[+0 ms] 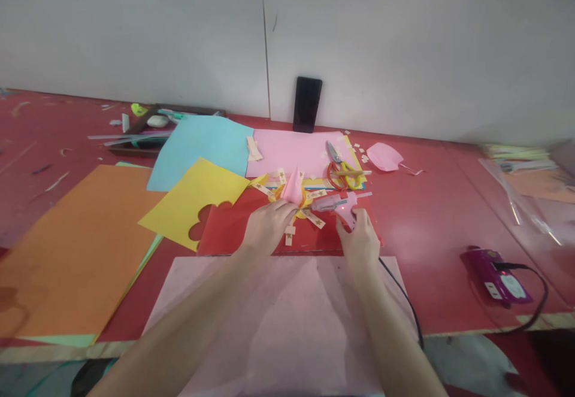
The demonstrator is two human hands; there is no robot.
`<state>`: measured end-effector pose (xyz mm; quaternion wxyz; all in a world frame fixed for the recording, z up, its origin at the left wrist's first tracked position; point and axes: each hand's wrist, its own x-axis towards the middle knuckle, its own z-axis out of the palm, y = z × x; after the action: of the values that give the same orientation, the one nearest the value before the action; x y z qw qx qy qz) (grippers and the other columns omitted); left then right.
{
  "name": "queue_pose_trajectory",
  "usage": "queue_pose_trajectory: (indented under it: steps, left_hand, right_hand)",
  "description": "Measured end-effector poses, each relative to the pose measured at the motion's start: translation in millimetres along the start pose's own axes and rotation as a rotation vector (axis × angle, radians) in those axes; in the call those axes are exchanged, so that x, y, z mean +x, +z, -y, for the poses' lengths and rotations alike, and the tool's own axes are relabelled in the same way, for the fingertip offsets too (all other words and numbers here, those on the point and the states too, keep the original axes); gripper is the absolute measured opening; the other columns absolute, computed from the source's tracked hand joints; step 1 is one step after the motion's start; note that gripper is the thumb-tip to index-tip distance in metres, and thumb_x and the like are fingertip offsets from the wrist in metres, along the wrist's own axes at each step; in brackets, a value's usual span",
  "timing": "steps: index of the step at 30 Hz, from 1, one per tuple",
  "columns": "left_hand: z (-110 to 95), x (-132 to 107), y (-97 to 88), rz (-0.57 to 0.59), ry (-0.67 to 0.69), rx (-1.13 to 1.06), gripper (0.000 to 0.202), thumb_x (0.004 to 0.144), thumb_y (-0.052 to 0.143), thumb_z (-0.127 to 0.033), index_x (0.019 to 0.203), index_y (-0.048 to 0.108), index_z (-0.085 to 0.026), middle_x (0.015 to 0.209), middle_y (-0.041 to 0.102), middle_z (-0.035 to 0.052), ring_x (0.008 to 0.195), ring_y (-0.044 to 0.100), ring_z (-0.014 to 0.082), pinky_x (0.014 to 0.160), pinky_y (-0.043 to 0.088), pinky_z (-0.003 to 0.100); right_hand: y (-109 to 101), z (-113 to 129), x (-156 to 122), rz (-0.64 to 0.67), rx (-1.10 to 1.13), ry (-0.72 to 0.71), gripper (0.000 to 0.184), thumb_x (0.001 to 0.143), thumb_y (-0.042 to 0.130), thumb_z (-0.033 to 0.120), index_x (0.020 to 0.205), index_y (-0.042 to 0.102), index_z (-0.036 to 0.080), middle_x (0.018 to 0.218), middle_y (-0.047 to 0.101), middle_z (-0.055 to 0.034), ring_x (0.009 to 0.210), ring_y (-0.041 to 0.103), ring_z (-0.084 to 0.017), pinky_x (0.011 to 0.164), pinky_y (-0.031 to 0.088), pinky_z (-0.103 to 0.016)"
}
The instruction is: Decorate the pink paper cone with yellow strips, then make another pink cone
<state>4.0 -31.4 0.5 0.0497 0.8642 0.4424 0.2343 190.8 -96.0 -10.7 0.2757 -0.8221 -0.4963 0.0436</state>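
My right hand (pixel 360 238) is wrapped round the handle of a pink hot glue gun (pixel 344 206), whose nozzle points left. A clear glue stick juts from its back. At the nozzle is a paper flower (pixel 293 190) with a pink folded centre, yellow petals and cream strips with stars radiating out. My left hand (pixel 268 226) has its fingers pressed together on the flower's near edge; the fingertips are partly hidden. Under the flower lies a red board (pixel 242 223). Behind the glue gun are scissors (pixel 344 172) with red and yellow handles.
Left are a yellow sheet (pixel 197 199) with cut-outs, a blue sheet (pixel 202 145) and an orange sheet (pixel 81 247). A phone (pixel 308 103) leans on the wall. A pink paper piece (pixel 384 157) and a purple power socket (pixel 496 277) with a cord are right.
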Motion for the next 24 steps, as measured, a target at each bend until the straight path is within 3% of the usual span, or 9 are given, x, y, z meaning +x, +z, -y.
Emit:
queue_pose_trajectory:
  steps: [8,16,22,24]
  left_hand:
    - [-0.8,0.1,-0.2,0.022,-0.021,-0.014,0.022,0.087,0.04,-0.029,0.09,0.061,-0.022,0.083,0.063,-0.0021,0.072,0.059,0.0105,0.055,0.038,0.021]
    - [0.5,-0.1,0.5,0.042,-0.005,-0.032,0.02,0.087,0.04,-0.025,0.092,0.06,-0.021,0.085,0.062,-0.0009,0.074,0.058,0.0104,0.059,0.041,0.02]
    - [-5.7,4.1,-2.3,-0.096,0.049,0.184,0.02,0.084,0.045,-0.029,0.083,0.063,-0.02,0.077,0.06,0.0031,0.073,0.055,0.016,0.064,0.042,0.028]
    - [-10.0,4.8,-3.7,-0.166,0.023,0.241,0.019,0.083,0.048,-0.032,0.083,0.063,-0.022,0.084,0.06,0.0046,0.078,0.055,0.0188,0.068,0.042,0.032]
  right_hand:
    - [3.9,-1.2,-0.3,-0.029,-0.004,-0.023,0.029,0.076,0.046,0.041,0.098,0.045,0.022,0.101,0.058,-0.0065,0.081,0.056,-0.019,0.057,0.035,-0.026]
    - [0.1,5.1,1.1,0.004,-0.008,0.054,0.033,0.071,0.051,0.043,0.096,0.045,0.022,0.101,0.06,-0.0059,0.089,0.056,-0.022,0.058,0.035,-0.026]
    - [1.7,4.1,1.6,-0.003,-0.02,0.064,0.033,0.071,0.051,0.044,0.095,0.045,0.022,0.099,0.06,-0.0048,0.088,0.056,-0.021,0.058,0.035,-0.026]
    - [1.9,4.0,1.5,-0.004,-0.014,0.061,0.033,0.071,0.05,0.044,0.096,0.045,0.022,0.1,0.06,-0.0051,0.088,0.056,-0.021,0.058,0.035,-0.026]
